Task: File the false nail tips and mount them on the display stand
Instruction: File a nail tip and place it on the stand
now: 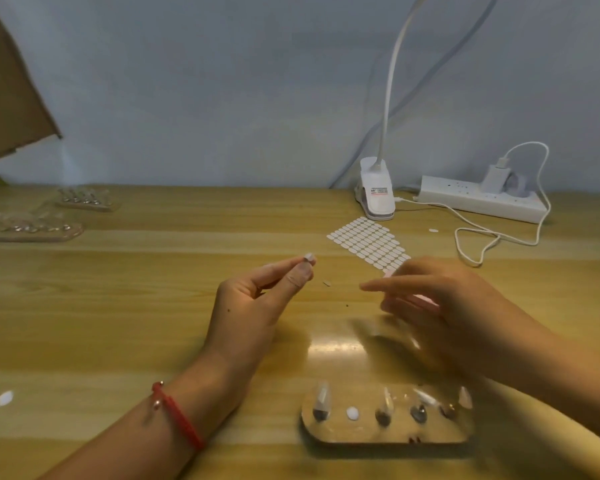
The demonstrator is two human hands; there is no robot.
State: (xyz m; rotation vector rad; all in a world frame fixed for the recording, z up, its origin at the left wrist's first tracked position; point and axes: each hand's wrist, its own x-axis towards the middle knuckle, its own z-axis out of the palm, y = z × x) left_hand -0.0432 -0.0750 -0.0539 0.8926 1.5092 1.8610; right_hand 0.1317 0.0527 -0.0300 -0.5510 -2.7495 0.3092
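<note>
right hand [440, 306] motion-blurred, lamp neck [392, 81] cut off at top edge

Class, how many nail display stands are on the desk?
3. The near stand lies at bottom centre; the second stand and third stand sit far left, blurred. Others may be hidden.

Desk [118, 306]: light wood grain, satin sheen. Display stand [388, 434]: clear glossy acrylic with small metal-looking studs. Lamp clip [378, 192] and power strip [478, 199]: smooth matt white plastic.

Whitish nail tip [309, 257] aloft, stand [361, 436] btm-R.
</note>
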